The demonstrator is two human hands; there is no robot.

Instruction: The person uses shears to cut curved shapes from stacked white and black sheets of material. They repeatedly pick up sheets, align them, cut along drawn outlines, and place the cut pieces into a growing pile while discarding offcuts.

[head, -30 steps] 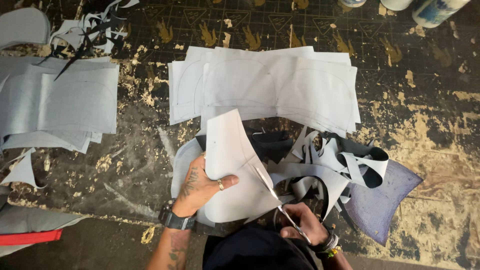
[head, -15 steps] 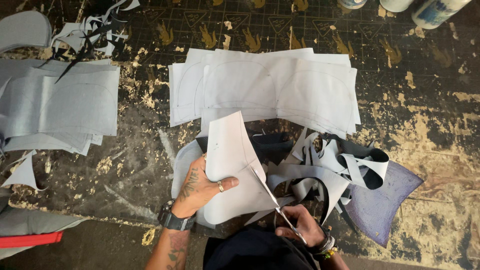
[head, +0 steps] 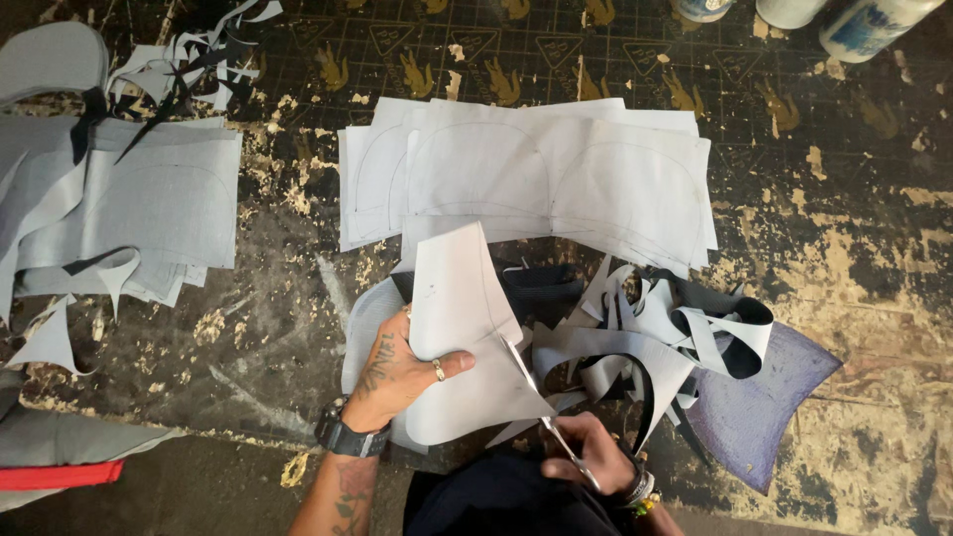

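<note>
My left hand [head: 402, 369] pinches a pale grey sheet piece [head: 459, 316] with a curved line drawn on it, thumb on top, holding it up over the worn table. My right hand [head: 588, 457] grips a pair of scissors [head: 531, 389], whose blades bite into the right edge of that piece. Just to the right lies a tangle of cut-off grey and dark strips [head: 667, 337] on top of a purple shaped piece [head: 756, 407].
A stack of marked pale sheets [head: 526, 179] lies straight ahead on the dark cutting mat [head: 556, 60]. Another pile of grey sheets [head: 129, 213] and scraps sits at the left. Cans [head: 864, 22] stand at the far right edge. A red-edged piece [head: 60, 474] lies near left.
The scissors have advanced a little further along the piece's right edge, and the piece has shifted slightly in my left hand.
</note>
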